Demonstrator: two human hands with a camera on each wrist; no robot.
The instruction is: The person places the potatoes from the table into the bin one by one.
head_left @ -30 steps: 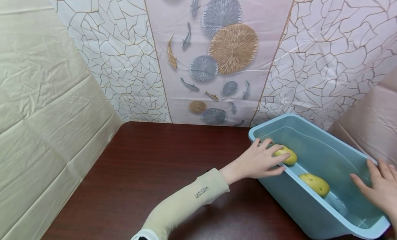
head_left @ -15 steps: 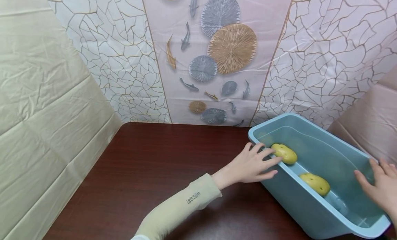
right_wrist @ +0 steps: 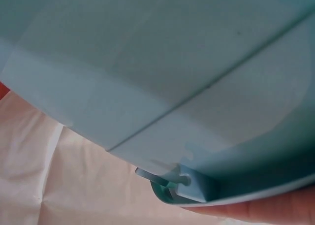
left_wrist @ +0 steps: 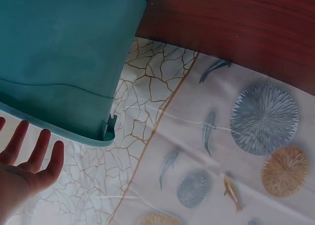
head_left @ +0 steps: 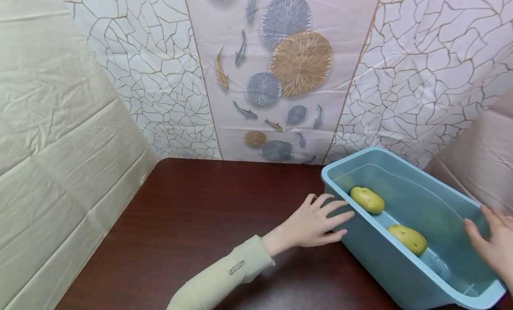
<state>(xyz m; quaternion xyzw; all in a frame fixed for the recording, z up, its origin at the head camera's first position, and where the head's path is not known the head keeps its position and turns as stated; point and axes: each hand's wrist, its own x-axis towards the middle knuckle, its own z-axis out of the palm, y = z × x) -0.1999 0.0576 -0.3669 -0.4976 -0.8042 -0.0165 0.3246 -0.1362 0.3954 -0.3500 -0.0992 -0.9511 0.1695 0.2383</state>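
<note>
In the head view, two yellow potatoes (head_left: 367,200) lie on the floor of a light blue plastic bin (head_left: 405,285), one farther back and one nearer. My left hand (head_left: 316,223) is spread just left of the bin's long rim, its fingers bent slightly and nothing in them. The left wrist view shows these fingers (left_wrist: 37,158) beside the rim. At the opposite rim is my right hand (head_left: 494,245), thumb over the inside and fingers at the edge. A strip of a finger (right_wrist: 266,208) shows along the rim in the right wrist view.
The bin stands at the right of a dark red-brown table (head_left: 224,203). A patterned cloth (head_left: 276,74) hangs behind it, with beige cloth (head_left: 72,167) on the left and pinkish cloth (head_left: 474,163) close beside the bin on the right.
My left hand has drawn back left and toward me, from over the bin's rim to outside it. The right hand has shifted slightly right. The potatoes and the bin stay put.
</note>
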